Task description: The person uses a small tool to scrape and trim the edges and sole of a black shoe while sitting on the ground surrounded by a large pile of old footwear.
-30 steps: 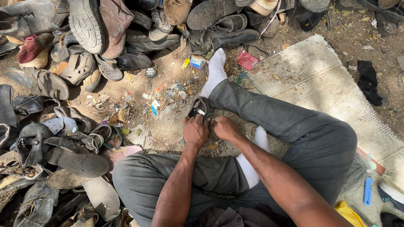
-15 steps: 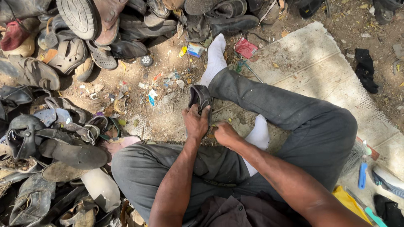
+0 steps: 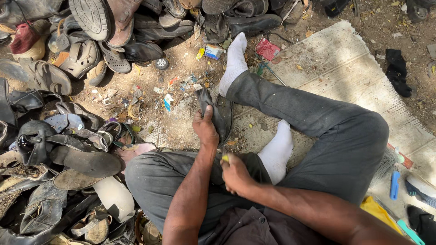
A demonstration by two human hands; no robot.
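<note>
Head view: left hand point(image 3: 205, 129) fingers clasp dark shoe point(image 3: 217, 113); right hand point(image 3: 236, 174) clenched below.

Right hand point(image 3: 236, 174) has drawn back from the dark shoe point(image 3: 217, 115) toward the lap

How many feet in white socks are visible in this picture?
2. One white sock is at the top, near the shoe pile. The other sock is lower, beside the right hand. None seems hidden.
</note>
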